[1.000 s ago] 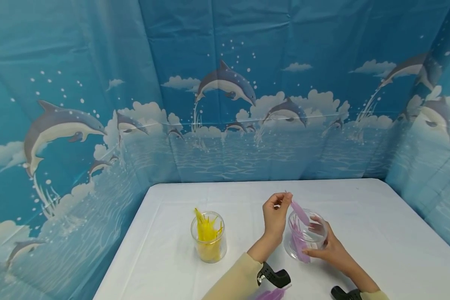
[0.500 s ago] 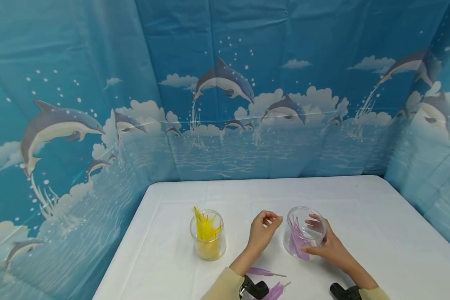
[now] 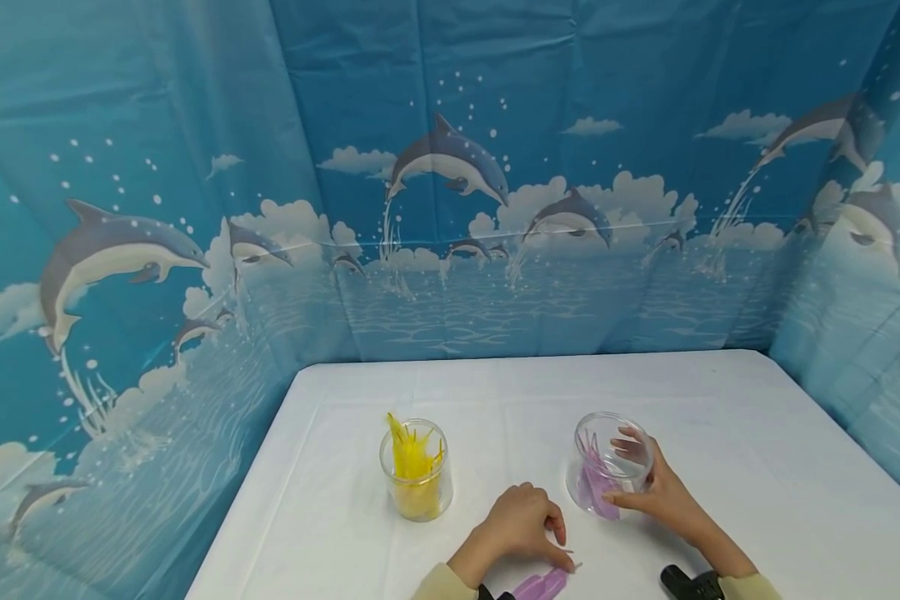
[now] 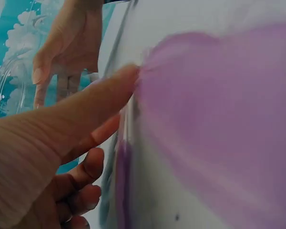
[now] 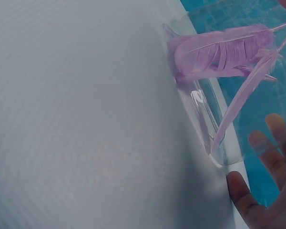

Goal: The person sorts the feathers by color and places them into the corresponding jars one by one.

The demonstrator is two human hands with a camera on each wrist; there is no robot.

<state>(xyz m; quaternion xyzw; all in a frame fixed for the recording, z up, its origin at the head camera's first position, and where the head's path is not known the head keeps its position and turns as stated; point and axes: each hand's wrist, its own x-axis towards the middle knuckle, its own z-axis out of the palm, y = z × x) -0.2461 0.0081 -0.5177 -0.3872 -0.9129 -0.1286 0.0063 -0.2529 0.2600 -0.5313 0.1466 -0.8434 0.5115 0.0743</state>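
My left hand (image 3: 521, 521) is low over the near part of the table, thumb and forefinger apart beside the quills of loose purple feathers (image 3: 540, 586). Up close in the left wrist view, the thumb tip lies right at a blurred purple feather (image 4: 219, 105). My right hand (image 3: 658, 496) grips a clear jar (image 3: 617, 477) from its right side, thumb in front and fingers behind. Several purple feathers (image 5: 224, 52) lean inside this jar, quills upward, as the right wrist view shows. Part of the loose feathers is cut off by the frame and hidden under the left hand.
A second clear jar (image 3: 447, 467) stands to the left, holding several yellow feathers (image 3: 412, 454). Both jars are on a white-covered table (image 3: 330, 500). A blue dolphin-print curtain (image 3: 450, 317) hangs behind the table and along its sides.
The left hand let a purple feather drop into the right-hand jar. It then moved back, down to the loose feathers near the front. The right hand keeps its hold on the jar.
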